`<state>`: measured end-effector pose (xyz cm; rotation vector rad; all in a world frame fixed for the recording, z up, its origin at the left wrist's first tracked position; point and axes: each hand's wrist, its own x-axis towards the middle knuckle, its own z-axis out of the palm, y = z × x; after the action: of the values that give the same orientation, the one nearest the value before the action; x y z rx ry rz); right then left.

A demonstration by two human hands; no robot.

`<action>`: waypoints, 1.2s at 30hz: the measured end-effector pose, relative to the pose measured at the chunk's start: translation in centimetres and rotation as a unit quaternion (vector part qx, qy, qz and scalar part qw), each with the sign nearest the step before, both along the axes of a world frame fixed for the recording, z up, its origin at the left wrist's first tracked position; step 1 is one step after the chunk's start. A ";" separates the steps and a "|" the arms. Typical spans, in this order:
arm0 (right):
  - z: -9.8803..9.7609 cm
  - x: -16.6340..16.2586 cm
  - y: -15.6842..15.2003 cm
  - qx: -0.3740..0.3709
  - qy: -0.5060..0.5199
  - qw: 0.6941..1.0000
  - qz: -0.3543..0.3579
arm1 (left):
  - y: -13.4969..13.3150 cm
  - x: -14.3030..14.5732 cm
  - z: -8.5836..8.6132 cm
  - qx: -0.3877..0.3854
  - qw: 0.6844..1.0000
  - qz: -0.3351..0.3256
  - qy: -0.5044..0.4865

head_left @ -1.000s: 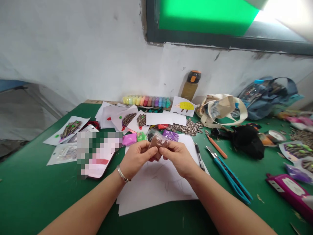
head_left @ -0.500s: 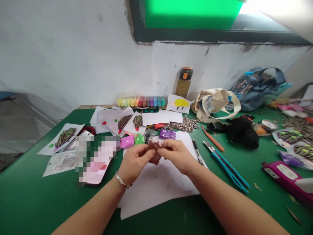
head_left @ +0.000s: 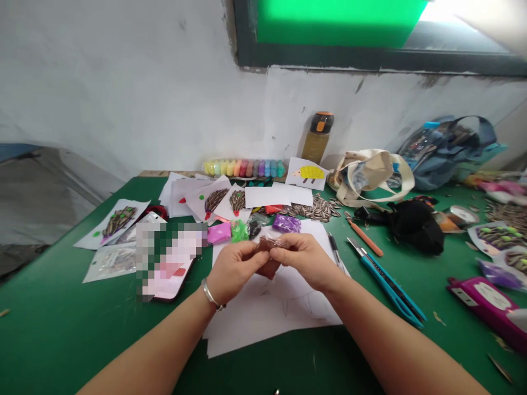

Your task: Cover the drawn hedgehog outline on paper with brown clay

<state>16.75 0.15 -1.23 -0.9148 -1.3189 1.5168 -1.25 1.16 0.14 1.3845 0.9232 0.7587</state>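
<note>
Clay packet (head_left: 269,242) between left grip (head_left: 236,269) and right grip (head_left: 307,261)

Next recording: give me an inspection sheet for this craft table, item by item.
Surface: green table, crowded in the middle and along the far side.
Job's things: small clear packet of brown clay, held above white paper sheets bearing a faint pencil drawing.
Clutter: purple clay packet, pink clay packet, sunflower seeds, blue utility knife, orange pencil, seed hedgehog pictures, cloth bag.
Grips: left hand and right hand both pinch the packet.
Cables: nothing seen.
Surroundings: white wall, dark window frame, drinks bottle against the wall.
</note>
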 end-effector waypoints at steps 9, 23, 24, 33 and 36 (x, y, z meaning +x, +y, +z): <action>-0.5 -0.1 0.2 -0.002 -0.054 0.998 -0.040 | 0.8 -0.4 0.0 0.097 0.989 0.046 0.102; 0.1 0.0 0.1 -0.020 -0.005 1.000 0.007 | 0.5 -0.4 -0.2 0.044 0.995 0.056 0.065; 0.1 0.0 0.1 -0.019 -0.010 1.000 -0.003 | 0.5 -0.4 -0.3 0.045 0.996 0.052 0.061; -0.1 -0.3 0.1 -0.004 -0.070 0.996 -0.054 | 0.8 -0.3 -0.4 0.129 0.982 0.055 0.129; -0.1 -0.4 0.1 -0.003 -0.062 0.997 -0.053 | 0.7 -0.3 -0.3 0.142 0.978 0.066 0.141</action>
<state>16.39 0.22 -1.37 -1.0795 -1.3325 1.4026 -1.54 1.81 -0.19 1.7258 1.1697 0.8312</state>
